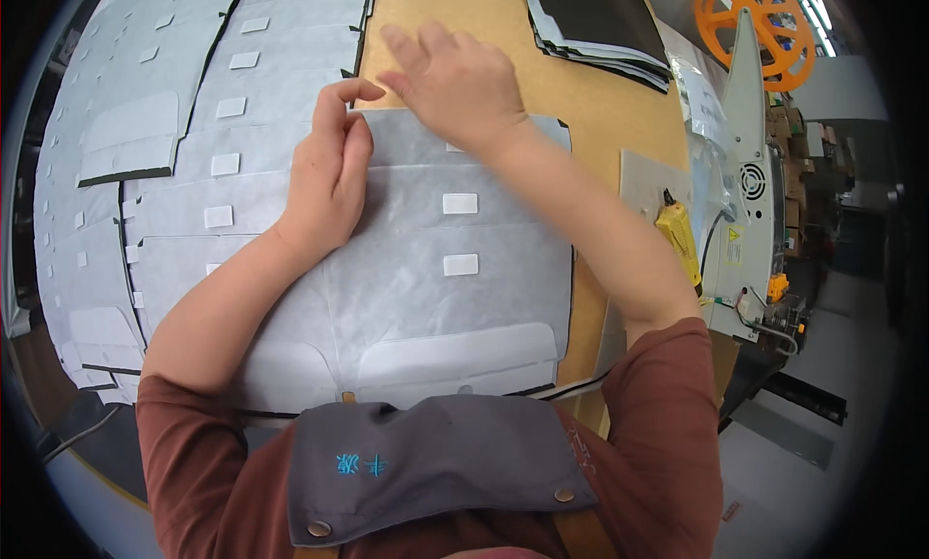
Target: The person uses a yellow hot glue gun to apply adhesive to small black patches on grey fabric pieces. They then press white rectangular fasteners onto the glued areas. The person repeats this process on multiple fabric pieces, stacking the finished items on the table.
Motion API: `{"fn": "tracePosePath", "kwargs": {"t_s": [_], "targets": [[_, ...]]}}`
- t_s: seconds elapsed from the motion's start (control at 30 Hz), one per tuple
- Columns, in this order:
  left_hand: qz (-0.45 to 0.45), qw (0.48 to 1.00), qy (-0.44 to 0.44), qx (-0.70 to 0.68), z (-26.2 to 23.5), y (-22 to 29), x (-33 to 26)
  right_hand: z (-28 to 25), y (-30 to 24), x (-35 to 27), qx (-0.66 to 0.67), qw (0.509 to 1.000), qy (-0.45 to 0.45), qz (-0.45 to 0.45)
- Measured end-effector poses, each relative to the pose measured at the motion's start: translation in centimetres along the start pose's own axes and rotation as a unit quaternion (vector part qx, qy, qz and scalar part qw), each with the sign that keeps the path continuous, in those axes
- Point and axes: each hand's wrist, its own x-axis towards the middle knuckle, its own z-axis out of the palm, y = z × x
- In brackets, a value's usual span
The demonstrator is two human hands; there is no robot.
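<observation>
A light grey, sheet-like fabric panel [402,201] lies in front of me, with small white rectangular patches [461,204] in a column and a rounded pocket-shaped piece [455,358] near its close edge. My left hand [329,177] rests at the panel's far left part, its fingers curled in and the index finger bent to the right. Whatever may be inside that hand is hidden. Over the panel's far edge hovers my right hand [460,85], thumb and fingers apart and slightly blurred. I see nothing held in it.
More grey panels with white patches [224,164] overlap on the left. A stack of black and grey sheets [600,27] lies at the far right of the tan tabletop [455,2]. On the right are a yellow tool [680,238] and a machine [750,172] with an orange reel [755,27].
</observation>
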Motion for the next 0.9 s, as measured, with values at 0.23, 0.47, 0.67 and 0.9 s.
{"fn": "tracePosePath", "kwargs": {"t_s": [0.23, 0.47, 0.67, 0.9], "targets": [[-0.073, 0.985, 0.037, -0.153, -0.7, -0.7, 0.6, -4.5, -4.9, -2.1, 0.067, 0.997, 0.029, -0.024], [-0.055, 0.975, 0.058, -0.207, -1.0, -1.1, 0.8, -8.1, -7.0, -1.2, 0.088, 0.989, 0.121, -0.012], [-0.055, 0.989, 0.039, -0.13, -0.9, -1.0, 0.4, -8.5, -8.5, -4.8, 0.164, 0.985, -0.003, -0.062], [0.019, 0.999, 0.015, -0.036, -0.2, -0.3, 0.2, -5.8, 0.7, -3.8, 0.108, 0.962, -0.189, 0.168]]}}
